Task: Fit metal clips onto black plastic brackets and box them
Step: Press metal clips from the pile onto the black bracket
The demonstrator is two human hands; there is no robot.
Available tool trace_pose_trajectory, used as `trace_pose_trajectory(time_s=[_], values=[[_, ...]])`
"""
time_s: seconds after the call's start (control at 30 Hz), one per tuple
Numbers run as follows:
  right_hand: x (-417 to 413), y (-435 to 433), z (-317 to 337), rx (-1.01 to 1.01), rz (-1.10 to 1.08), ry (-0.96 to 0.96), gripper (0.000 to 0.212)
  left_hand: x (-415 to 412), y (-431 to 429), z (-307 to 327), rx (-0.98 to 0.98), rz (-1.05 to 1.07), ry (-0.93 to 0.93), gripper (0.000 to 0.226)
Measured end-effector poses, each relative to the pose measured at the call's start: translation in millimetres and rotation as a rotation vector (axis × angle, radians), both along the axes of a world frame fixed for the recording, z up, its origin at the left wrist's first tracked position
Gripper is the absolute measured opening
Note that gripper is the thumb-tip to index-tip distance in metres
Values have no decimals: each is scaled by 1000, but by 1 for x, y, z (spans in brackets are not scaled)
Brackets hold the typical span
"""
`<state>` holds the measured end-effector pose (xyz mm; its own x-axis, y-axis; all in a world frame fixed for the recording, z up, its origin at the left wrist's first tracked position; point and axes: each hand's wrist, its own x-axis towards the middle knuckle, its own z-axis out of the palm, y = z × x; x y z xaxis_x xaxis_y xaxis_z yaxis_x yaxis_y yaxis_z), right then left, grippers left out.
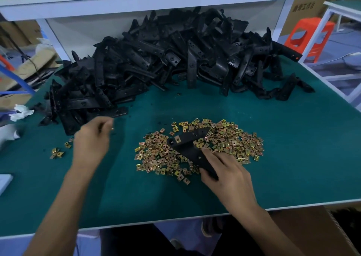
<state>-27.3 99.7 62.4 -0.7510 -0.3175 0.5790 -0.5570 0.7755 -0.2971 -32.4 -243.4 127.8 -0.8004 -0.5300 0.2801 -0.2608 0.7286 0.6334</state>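
Your right hand (228,175) grips one black bracket (187,148) by its near end, fingers curled round it. The bracket's far end reaches up and to the left over the clip pile (234,140). One clip (177,139) sits on the bracket near that far end.

Your left hand (91,138) hovers at the near edge of the bracket heap (166,60), well apart from the held bracket. Its fingers are curled but blurred, so you cannot tell whether they pinch anything.

One bracket is in hand, and the heap at the back of the green surface (293,158) holds too many to count. The gold clips in the pile are also too many to count. A few stray clips (57,153) lie just left of your left wrist.
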Motion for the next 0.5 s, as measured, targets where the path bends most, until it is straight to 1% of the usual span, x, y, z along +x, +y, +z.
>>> trace_pose_trajectory(time_s=[0.1,0.2,0.23,0.3,0.4,0.47,0.5], values=[[0,-2,2,0,-6,-8,55,14,-35,-8,-85,143,-37,24],[0,-2,3,1,-12,-18,54,17,-32,-12,-188,172,-72,27],[0,-2,3,3,-14,-16,54,17,-24,-12,-183,121,-66,24],[0,-2,3,4,-15,-15,54,11,-2,-15,-141,-54,-61,19],[0,-2,2,1,-10,-18,55,-6,39,-19,-111,-315,-117,15],[0,-1,2,4,-9,-20,56,-22,64,-22,-112,-422,-143,14],[0,0,1,8,-9,-23,56,-30,74,-24,-123,-438,-152,15]])
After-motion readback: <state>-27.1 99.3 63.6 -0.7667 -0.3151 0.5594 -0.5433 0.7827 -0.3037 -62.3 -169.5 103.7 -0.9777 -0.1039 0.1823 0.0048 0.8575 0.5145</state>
